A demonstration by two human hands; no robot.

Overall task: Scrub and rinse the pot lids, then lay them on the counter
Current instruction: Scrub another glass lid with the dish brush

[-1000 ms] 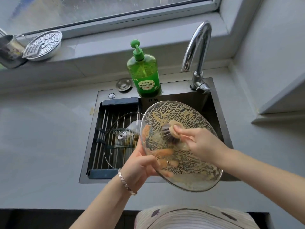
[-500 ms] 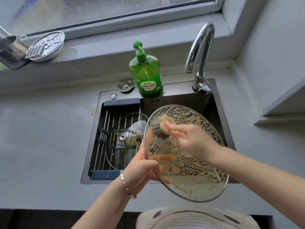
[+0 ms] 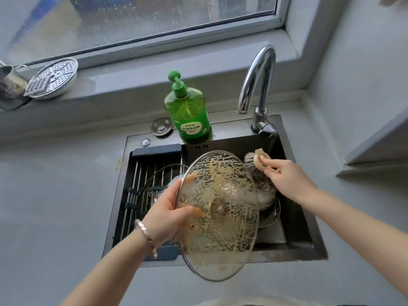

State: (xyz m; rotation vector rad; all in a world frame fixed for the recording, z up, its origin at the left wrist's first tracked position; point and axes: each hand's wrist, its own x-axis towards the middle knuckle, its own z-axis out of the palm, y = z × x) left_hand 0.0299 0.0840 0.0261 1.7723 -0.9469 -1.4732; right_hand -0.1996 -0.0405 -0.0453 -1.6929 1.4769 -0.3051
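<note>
The fingers (image 3: 173,188) of the left hand (image 3: 164,214) are clamped on the left rim of a glass lid (image 3: 220,195), with the thumb across the near face and the other fingers showing through the glass from behind. The right hand (image 3: 287,180) has its fingers (image 3: 270,166) curled round the wooden top of a round brush (image 3: 257,161). The bristles meet the lid's upper right edge, and part of the brush head is hidden behind the glass. The lid is held tilted above the sink (image 3: 318,250), its near face streaked all over with suds and yellowish residue. A second lid (image 3: 154,184) lies flat on the rack (image 3: 141,173) in the left half of the sink. No water is seen at the tap (image 3: 258,80). A soap bottle (image 3: 189,115) stands on the sink's rear ledge. Assessment: the scrubbing step is in hand on the first of two lids, with rinsing and laying on the surface (image 3: 55,195) not yet done. The next move calls for working the rim and the far face, then freeing a hand to open the tap. The soapy glass is judged slippery, so a firm hold is advised.
</note>
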